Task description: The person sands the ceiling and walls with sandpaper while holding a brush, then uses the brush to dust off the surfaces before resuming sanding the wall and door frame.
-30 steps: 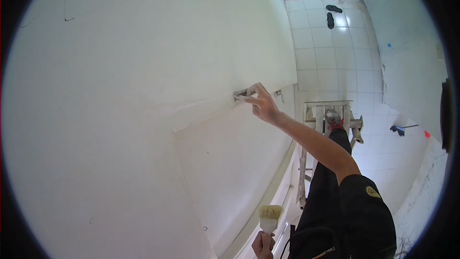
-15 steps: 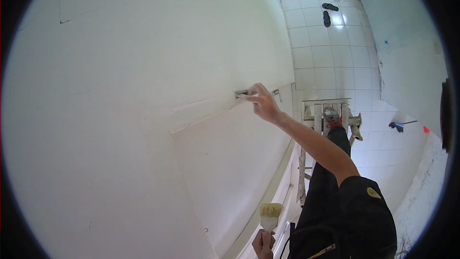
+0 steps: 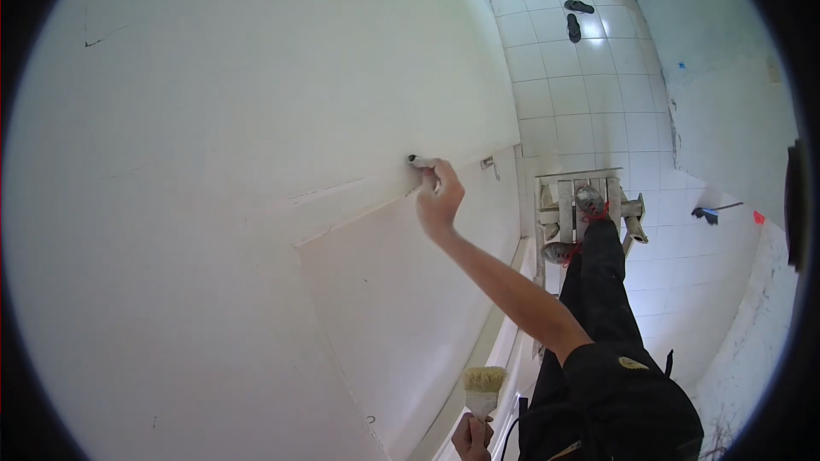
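My right hand (image 3: 437,192) reaches across to the pale wall (image 3: 256,102), its fingers pinched on a small light object with a dark tip (image 3: 415,160). The tip is at the wall surface, above a thin horizontal crack and the corner of a recessed panel (image 3: 393,290). Low in the view, my left hand (image 3: 471,437) is closed round the handle of a wide paintbrush (image 3: 484,382). Its pale bristles point up in the image, apart from the wall.
My shoes (image 3: 589,200) rest on a slatted wooden platform (image 3: 565,205). White floor tiles (image 3: 568,94) lie beyond, with a pair of dark sandals (image 3: 574,27). A metal latch (image 3: 488,163) is on the wall; a dark-headed tool (image 3: 706,215) lies at the right.
My right hand has moved left and slightly down with its small object. A second shoe now shows on the platform. My left hand and the brush have barely moved.
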Tool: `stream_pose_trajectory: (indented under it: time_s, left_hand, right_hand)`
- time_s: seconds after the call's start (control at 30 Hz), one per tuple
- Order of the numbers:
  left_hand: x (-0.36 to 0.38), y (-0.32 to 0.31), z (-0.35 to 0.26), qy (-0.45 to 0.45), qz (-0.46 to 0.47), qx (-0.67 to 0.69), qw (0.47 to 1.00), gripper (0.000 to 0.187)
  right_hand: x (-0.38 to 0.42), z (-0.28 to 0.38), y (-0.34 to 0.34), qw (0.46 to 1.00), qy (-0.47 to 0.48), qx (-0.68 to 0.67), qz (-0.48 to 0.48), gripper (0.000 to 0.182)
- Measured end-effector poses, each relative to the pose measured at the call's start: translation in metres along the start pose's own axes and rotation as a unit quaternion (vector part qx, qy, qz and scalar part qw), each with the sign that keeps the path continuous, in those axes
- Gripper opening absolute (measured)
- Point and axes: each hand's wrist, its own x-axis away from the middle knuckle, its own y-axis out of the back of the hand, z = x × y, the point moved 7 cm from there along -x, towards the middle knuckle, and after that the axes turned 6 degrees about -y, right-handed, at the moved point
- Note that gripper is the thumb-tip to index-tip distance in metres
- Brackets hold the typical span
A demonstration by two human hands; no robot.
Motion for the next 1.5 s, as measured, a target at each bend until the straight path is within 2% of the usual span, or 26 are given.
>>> stream_pose_trajectory:
  time_s: [0.07,0.2,0.3,0.4,0.47,0.53,0.6,0.67,0.73,0.87,0.93,1.0,1.07,1.2,1.27,1.3,1.37,1.43,1.5]
  left_hand:
    - [-0.001,0.002,0.002,0.018,-0.008,0.011,1.0,0.035]
    - [-0.003,-0.004,-0.004,0.018,0.006,0.01,1.0,0.034]
    - [-0.005,-0.003,0.0,0.026,0.006,0.012,1.0,0.033]
    - [-0.008,-0.001,0.005,0.013,0.03,0.025,0.999,0.033]
    - [-0.014,0.001,0.009,0.016,0.014,0.024,0.999,0.033]
    - [-0.021,-0.004,0.013,0.019,0.025,0.013,0.999,0.034]
    - [-0.025,-0.009,0.017,0.022,0.036,0.013,0.999,0.033]
    - [-0.021,-0.015,0.012,0.033,0.035,0.004,0.999,0.032]
    - [-0.021,-0.016,0.009,0.027,0.034,0.0,0.999,0.032]
    - [-0.017,-0.017,0.011,0.021,0.031,0.01,0.999,0.032]
    - [-0.016,-0.025,0.008,0.043,0.031,0.051,0.997,0.031]
    - [-0.016,-0.023,0.012,0.053,0.024,0.041,0.997,0.03]
    - [-0.016,-0.025,0.01,0.064,0.019,0.032,0.997,0.03]
    - [-0.009,-0.025,0.0,0.065,0.016,0.022,0.998,0.03]
    - [-0.01,-0.026,0.003,0.075,0.023,0.016,0.997,0.03]
    - [-0.012,-0.025,0.001,0.059,0.008,0.019,0.998,0.031]
    - [-0.012,-0.023,0.001,0.046,-0.005,0.021,0.999,0.031]
    - [-0.009,-0.02,0.008,0.096,-0.015,0.021,0.995,0.032]
    - [-0.008,-0.022,0.002,0.071,-0.002,0.032,0.997,0.032]
  right_hand:
    - [0.013,0.034,-0.005,0.997,0.042,-0.052,0.034,0.037]
    - [0.05,0.13,-0.024,0.937,0.3,-0.105,0.147,0.043]
    - [0.058,0.166,-0.033,0.92,0.308,-0.167,0.175,0.045]
    - [0.047,0.113,-0.031,0.909,0.35,-0.156,0.165,0.043]
    - [0.02,0.066,-0.017,0.92,0.357,-0.068,0.146,0.039]
    - [-0.003,0.025,0.001,0.945,0.313,-0.034,0.088,0.031]
    - [-0.012,-0.021,0.014,0.956,0.279,0.032,0.086,0.026]
    - [-0.035,-0.083,0.029,0.984,0.146,0.09,0.037,0.023]
    - [-0.055,-0.15,0.047,0.984,0.036,0.159,0.069,0.021]
    - [-0.054,-0.142,0.052,0.989,0.012,0.143,0.017,0.022]
    - [-0.035,-0.087,0.027,0.99,0.112,0.082,0.031,0.024]
    - [-0.019,-0.046,0.011,0.996,0.076,0.033,0.038,0.022]
    - [0.001,0.021,-0.001,0.984,0.165,-0.023,0.07,0.027]
    - [0.04,0.109,-0.023,0.956,0.244,-0.082,0.138,0.038]
    - [0.054,0.136,-0.035,0.927,0.293,-0.108,0.208,0.04]
    - [0.056,0.151,-0.039,0.927,0.293,-0.106,0.206,0.04]
    - [0.063,0.178,-0.035,0.911,0.329,-0.186,0.164,0.04]
    - [0.059,0.178,-0.043,0.906,0.351,-0.179,0.156,0.038]
    - [0.055,0.167,-0.042,0.9,0.37,-0.176,0.148,0.037]
